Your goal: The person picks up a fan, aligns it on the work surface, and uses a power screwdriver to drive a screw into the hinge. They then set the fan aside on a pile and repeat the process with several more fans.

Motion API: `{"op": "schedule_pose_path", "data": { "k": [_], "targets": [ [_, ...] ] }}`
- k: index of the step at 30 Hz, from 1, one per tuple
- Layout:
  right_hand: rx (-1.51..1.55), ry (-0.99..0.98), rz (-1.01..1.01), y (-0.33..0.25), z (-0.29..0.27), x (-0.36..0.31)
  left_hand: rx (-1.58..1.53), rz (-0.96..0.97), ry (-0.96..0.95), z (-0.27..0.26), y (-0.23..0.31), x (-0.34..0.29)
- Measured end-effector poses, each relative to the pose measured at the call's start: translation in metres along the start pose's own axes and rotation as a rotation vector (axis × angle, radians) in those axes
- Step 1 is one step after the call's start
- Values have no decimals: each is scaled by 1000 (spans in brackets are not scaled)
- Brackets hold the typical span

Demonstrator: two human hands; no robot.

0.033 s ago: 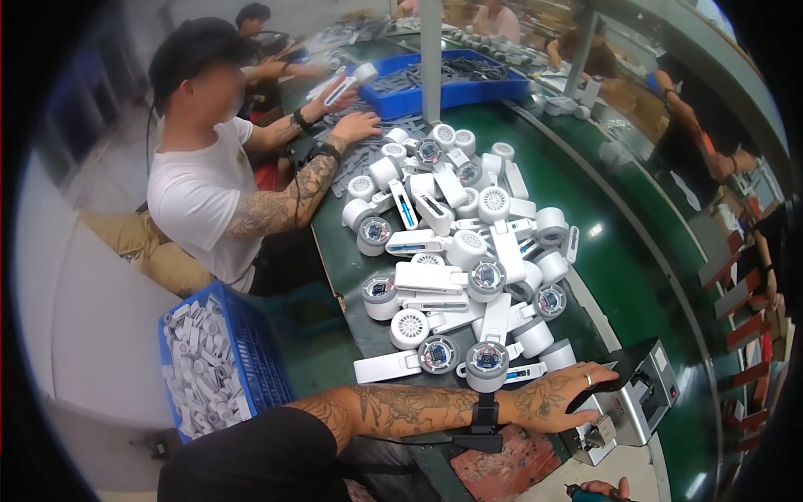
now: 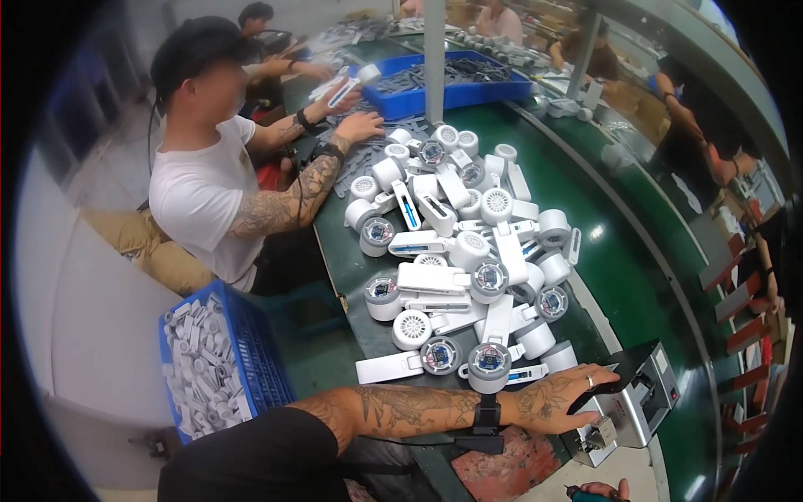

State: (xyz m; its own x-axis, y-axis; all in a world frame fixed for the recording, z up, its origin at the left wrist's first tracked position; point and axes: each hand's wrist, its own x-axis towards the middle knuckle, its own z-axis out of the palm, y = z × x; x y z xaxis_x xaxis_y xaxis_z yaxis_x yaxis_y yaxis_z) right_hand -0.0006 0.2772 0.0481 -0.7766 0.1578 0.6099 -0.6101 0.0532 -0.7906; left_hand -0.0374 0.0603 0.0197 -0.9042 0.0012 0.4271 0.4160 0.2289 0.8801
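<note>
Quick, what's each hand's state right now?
Left hand: open, resting on the silver tabletop machine.
Right hand: closed, holding a teal power tool, partly out of frame.

We note bright, even light, glare on the green tabletop (image 2: pixel 619 276), bent black rims, hazy background.

Left arm (image 2: pixel 410 412) stretched rightward, left hand (image 2: pixel 556 400) back-up, thumb and fingers (image 2: pixel 595 376) apart; right hand (image 2: pixel 604 488) partly visible
</note>
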Motion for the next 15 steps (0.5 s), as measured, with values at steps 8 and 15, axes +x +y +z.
{"op": "schedule_pose_path", "data": {
  "k": [8, 15],
  "targets": [
    [-25, -25, 2, -7, 7, -2, -76, 13, 16, -7, 4, -6],
    [-201, 3, 99, -24, -2, -23, -24, 31, 4, 6, -16, -8]
  ]
}}
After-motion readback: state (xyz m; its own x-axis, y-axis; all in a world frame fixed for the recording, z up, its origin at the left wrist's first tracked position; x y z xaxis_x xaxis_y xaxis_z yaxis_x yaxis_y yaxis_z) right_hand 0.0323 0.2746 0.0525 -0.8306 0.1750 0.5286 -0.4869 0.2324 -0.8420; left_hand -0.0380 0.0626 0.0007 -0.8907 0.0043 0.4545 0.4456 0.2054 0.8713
